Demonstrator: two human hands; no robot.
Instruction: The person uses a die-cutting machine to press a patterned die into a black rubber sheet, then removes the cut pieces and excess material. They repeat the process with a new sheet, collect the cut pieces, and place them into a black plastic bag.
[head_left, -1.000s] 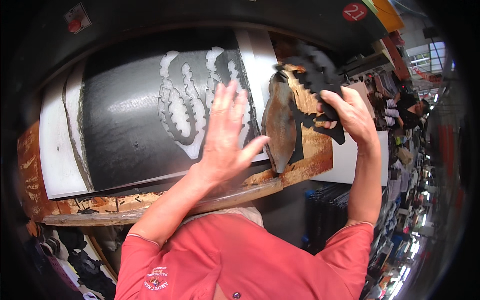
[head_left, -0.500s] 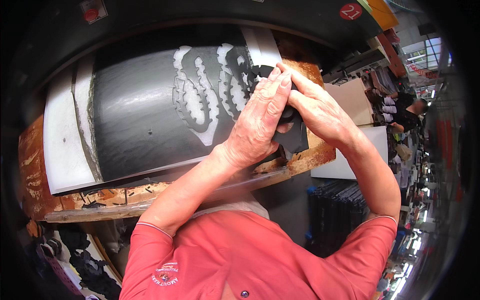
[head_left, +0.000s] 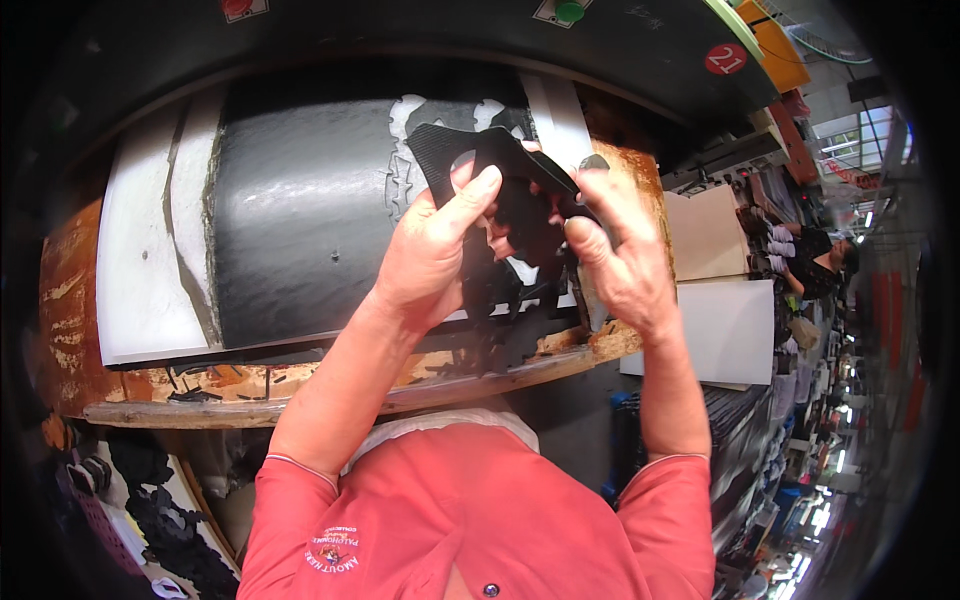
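My left hand [head_left: 425, 255] is closed on a black ribbed sheet offcut [head_left: 440, 150], its thumb pressed on the near face. Holes with jagged edges run through this floppy piece, and fingers show through them. At the offcut's right edge, my right hand [head_left: 625, 255] has its thumb and curled fingers around the material; the fingertips are slightly blurred. A small dark bit [head_left: 594, 162] shows at those fingertips. Beneath lies a large black sheet [head_left: 290, 220] with toothed cut-outs [head_left: 398, 185], partly hidden by my hands and the offcut.
The black sheet rests on a white board [head_left: 135, 250] atop a worn wooden bench [head_left: 70, 300]. Dark scraps [head_left: 195, 395] litter its near edge. A black machine beam [head_left: 400, 40] with buttons spans the far side. Pale panels [head_left: 710, 330] stand at right; another person [head_left: 825, 265] is beyond.
My hands were pressed together over the sheet's right end. Now they are apart, and the offcut is lifted between them. The view has shifted slightly.
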